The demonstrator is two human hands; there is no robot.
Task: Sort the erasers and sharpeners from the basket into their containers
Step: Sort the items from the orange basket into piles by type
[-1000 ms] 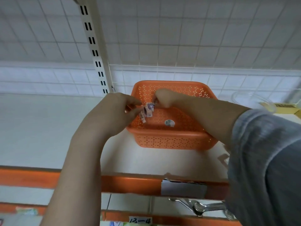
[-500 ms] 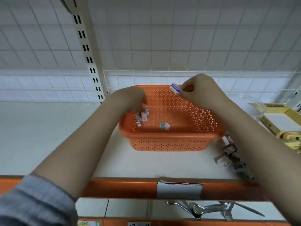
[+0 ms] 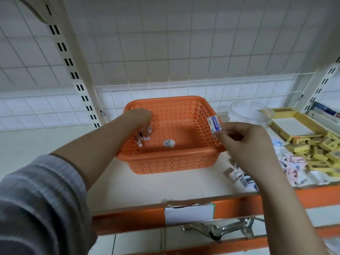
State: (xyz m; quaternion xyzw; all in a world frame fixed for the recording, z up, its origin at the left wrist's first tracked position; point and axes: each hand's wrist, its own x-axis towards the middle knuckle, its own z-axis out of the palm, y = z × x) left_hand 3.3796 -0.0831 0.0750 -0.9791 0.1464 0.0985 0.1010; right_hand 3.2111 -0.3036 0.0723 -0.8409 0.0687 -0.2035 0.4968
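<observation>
The right hand pinches a wrapped eraser by one corner above the orange basket's right rim, a grip thin enough to slip, while the left hand curls onto small pieces inside and may fumble them.

Basket was matt perforated orange plastic. Eraser in my right hand wore a glossy paper sleeve. Bowl at two o'clock: clear plastic.
</observation>
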